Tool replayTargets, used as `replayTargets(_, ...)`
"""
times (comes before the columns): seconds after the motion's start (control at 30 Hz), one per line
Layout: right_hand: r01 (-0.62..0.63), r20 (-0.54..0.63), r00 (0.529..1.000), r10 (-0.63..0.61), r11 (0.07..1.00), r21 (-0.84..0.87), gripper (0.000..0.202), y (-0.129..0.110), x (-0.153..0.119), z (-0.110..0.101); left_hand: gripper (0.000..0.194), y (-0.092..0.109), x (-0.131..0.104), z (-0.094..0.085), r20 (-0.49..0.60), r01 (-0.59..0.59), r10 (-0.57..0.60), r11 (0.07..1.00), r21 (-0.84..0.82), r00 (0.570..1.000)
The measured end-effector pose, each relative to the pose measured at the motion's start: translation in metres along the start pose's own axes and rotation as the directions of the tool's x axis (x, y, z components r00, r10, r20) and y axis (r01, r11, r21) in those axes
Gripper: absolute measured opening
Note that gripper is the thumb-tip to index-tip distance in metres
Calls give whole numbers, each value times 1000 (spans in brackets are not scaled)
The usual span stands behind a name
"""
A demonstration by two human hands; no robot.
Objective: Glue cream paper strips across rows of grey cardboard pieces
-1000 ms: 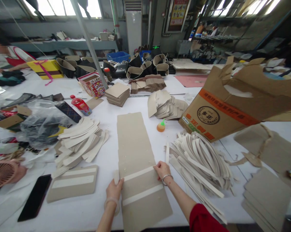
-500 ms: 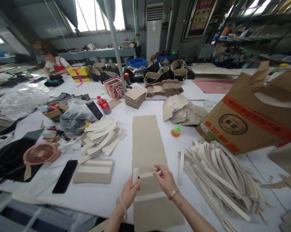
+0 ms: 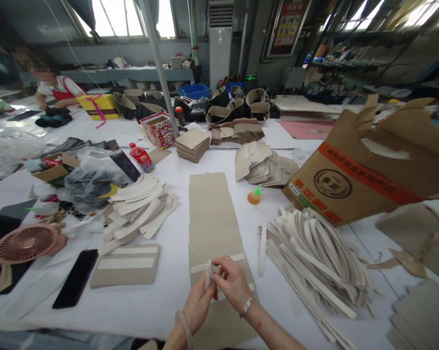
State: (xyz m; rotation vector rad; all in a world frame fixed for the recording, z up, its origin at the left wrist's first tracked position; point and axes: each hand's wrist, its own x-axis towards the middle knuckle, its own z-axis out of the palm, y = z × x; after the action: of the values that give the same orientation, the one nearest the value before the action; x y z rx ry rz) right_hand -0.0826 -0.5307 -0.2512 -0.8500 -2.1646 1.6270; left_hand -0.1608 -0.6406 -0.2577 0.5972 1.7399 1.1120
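My left hand point(image 3: 196, 307) is closed around a small bundle of short white strips point(image 3: 208, 273), held upright. My right hand point(image 3: 234, 284) meets it, thumb and fingers pinching at the side of the bundle; what exactly lies between those fingertips is partly hidden. Under both hands lies a long grey-beige panel point(image 3: 212, 209). A white strip point(image 3: 237, 257) crosses the panel just beyond my hands, and another, nearer one is mostly covered by my right hand. To the left rests a stack of smaller beige panels point(image 3: 125, 277) with white strips across the top.
A heap of long pale strips point(image 3: 314, 257) and a cardboard box point(image 3: 336, 180) are on the right. A small glue bottle point(image 3: 254, 196) stands beyond the panel. Curved pale pieces point(image 3: 139, 209), a phone point(image 3: 75, 278) and a pink fan point(image 3: 29, 243) lie left. Across the room, a person works at a table.
My right hand has moved left from the strip on the panel to the bundle in my left hand. The view has swung slightly right.
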Motion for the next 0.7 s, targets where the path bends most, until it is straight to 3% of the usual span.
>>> replayTargets(0.2,-39,-84,996,40,999,23,25,-6,-5,0,55,7,3,4,17,13,-12,996,-84,1000)
replayTargets(0.33,-75,-125,989,77,997,14,4,-1,-8,0,54,-8,5,7,-30,58,-62,992,-115,998)
replayTargets(0.37,-83,-108,990,86,996,25,10,3,-8,-1,54,-15,5,6,-34,76,-81,991,-113,996)
replayTargets(0.47,-198,-65,975,210,967,160,18,21,-3,-13,58,-41,-2,-10,-18,154,-155,986,-71,988)
replayTargets(0.57,-328,-68,928,367,889,320,22,45,9,-30,61,-58,-8,-36,-38,216,-217,976,-25,976)
replayTargets(0.7,-383,14,914,406,848,367,26,64,27,-44,57,-45,-1,-59,-99,218,-220,975,-30,970)
